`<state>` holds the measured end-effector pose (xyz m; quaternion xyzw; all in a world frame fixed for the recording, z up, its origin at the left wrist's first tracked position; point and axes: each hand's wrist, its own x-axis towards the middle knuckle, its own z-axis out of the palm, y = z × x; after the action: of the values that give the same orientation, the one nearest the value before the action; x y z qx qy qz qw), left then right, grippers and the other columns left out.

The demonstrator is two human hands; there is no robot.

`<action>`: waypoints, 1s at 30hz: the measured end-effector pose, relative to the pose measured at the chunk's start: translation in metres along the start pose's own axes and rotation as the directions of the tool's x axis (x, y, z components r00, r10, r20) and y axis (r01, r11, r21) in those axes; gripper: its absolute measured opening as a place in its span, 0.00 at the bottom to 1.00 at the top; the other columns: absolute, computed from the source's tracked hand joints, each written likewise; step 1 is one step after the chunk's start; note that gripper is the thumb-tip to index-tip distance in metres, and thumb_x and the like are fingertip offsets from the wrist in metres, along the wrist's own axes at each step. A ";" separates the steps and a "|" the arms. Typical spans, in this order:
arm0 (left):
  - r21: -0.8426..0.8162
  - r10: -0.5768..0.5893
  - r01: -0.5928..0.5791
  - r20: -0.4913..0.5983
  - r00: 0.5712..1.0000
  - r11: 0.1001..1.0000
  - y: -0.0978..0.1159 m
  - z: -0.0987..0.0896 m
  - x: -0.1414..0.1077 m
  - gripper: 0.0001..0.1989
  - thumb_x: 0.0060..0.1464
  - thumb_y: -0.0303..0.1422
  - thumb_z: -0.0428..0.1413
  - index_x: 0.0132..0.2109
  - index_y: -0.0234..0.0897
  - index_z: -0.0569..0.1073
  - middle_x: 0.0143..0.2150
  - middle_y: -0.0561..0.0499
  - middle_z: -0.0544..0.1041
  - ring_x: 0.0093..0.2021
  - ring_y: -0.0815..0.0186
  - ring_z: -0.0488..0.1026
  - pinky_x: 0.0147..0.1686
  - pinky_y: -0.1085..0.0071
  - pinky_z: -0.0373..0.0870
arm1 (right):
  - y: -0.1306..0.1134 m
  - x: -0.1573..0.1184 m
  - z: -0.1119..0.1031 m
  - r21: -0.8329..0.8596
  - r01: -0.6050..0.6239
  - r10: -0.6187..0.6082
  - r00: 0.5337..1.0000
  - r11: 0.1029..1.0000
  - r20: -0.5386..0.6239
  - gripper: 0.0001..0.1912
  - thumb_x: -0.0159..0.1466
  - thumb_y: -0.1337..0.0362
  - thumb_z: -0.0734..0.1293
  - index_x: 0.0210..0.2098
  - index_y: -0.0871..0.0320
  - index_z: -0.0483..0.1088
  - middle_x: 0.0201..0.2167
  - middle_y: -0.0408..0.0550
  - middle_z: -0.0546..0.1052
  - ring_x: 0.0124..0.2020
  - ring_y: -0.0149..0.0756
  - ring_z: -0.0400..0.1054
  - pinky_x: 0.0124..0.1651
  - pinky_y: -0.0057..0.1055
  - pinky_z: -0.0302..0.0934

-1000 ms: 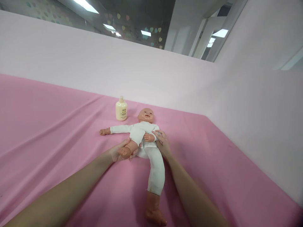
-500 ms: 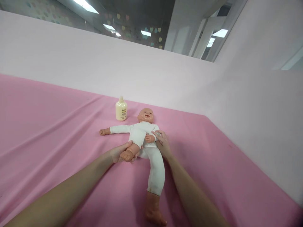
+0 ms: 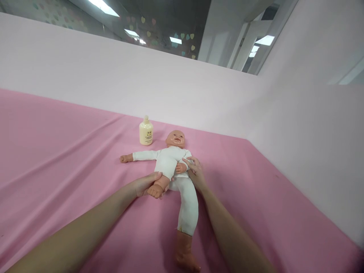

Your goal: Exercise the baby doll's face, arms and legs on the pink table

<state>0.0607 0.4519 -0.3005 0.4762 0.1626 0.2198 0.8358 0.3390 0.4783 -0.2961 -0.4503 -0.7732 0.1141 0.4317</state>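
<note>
A baby doll (image 3: pixel 189 204) with a white cloth body lies on its back, head (image 3: pixel 175 138) away from me. My left hand (image 3: pixel 146 183) is closed round the lower part of its bent leg (image 3: pixel 166 166), thumb on top, with other fingers partly hidden beneath. The bare foot (image 3: pixel 155 191) points toward me; the other leg lies stretched out. At the doll's side, my right hand (image 3: pixel 196 170) has its fingers over the doll's bent arm (image 3: pixel 186 162), close to the small doll hand (image 3: pixel 181 168). The doll's other arm (image 3: pixel 144 155) reaches out to the left.
A cream-coloured pump bottle (image 3: pixel 146 133) with dark print stands behind the doll's outstretched arm. Pink cloth (image 3: pixel 71 151) with some creases covers the surface. A pale wall (image 3: pixel 113 76) rises behind and to the right, with a glass window (image 3: pixel 176 22) above.
The bent leg, held by my left hand, has shifted slightly to the right, its foot with it. My right hand stays on the doll's arm.
</note>
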 end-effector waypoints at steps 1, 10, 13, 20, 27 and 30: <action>0.005 0.000 0.000 -0.012 1.000 1.000 0.001 0.002 0.000 0.32 0.56 0.58 0.56 0.51 0.34 0.71 0.33 0.50 0.72 0.28 0.66 0.68 0.35 0.66 0.69 | 0.000 0.000 0.000 0.003 0.002 -0.002 1.000 1.000 0.000 0.28 0.65 0.71 0.59 0.59 0.41 0.75 0.57 0.48 0.69 0.61 0.41 0.60 0.68 0.44 0.56; 0.025 0.006 -0.004 -0.077 0.997 1.000 -0.005 0.005 0.003 0.35 0.54 0.61 0.57 0.52 0.32 0.73 0.35 0.46 0.75 0.30 0.64 0.71 0.31 0.67 0.68 | 0.001 -0.001 0.000 -0.008 0.030 -0.030 1.000 1.000 -0.008 0.29 0.65 0.73 0.59 0.60 0.42 0.74 0.57 0.49 0.69 0.60 0.40 0.61 0.68 0.44 0.57; 0.021 -0.045 0.046 -0.038 0.998 0.999 -0.006 0.002 0.003 0.35 0.53 0.61 0.57 0.51 0.33 0.73 0.32 0.49 0.74 0.29 0.65 0.70 0.31 0.68 0.68 | 0.002 -0.001 0.001 0.000 0.026 -0.026 0.999 1.000 -0.019 0.29 0.66 0.72 0.58 0.60 0.42 0.74 0.57 0.49 0.70 0.60 0.40 0.61 0.67 0.44 0.58; 0.035 -0.028 0.031 -0.070 0.997 0.999 -0.006 0.003 0.003 0.35 0.51 0.61 0.59 0.51 0.33 0.74 0.35 0.46 0.77 0.31 0.63 0.72 0.32 0.67 0.69 | 0.000 0.000 0.001 0.008 0.022 -0.022 1.000 1.000 -0.018 0.29 0.66 0.73 0.58 0.60 0.42 0.74 0.57 0.49 0.70 0.60 0.40 0.61 0.68 0.44 0.56; 0.059 -0.012 0.010 0.023 1.000 0.998 0.007 0.017 -0.001 0.30 0.52 0.56 0.62 0.49 0.34 0.75 0.35 0.48 0.77 0.32 0.65 0.72 0.33 0.69 0.68 | -0.002 0.001 0.001 0.034 0.009 -0.009 1.000 0.999 -0.018 0.30 0.64 0.74 0.58 0.59 0.43 0.75 0.56 0.49 0.70 0.60 0.39 0.61 0.68 0.43 0.55; 0.050 -0.023 0.021 0.031 0.999 0.999 0.009 0.018 -0.001 0.30 0.51 0.56 0.63 0.48 0.33 0.75 0.36 0.48 0.77 0.33 0.65 0.72 0.34 0.69 0.68 | -0.003 0.001 0.001 0.055 0.005 -0.004 1.000 0.998 -0.019 0.29 0.65 0.73 0.58 0.59 0.44 0.75 0.56 0.49 0.70 0.60 0.39 0.61 0.68 0.43 0.54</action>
<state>0.0667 0.4425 -0.2837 0.4982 0.1599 0.1990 0.8286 0.3362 0.4780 -0.2946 -0.4373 -0.7668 0.1304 0.4514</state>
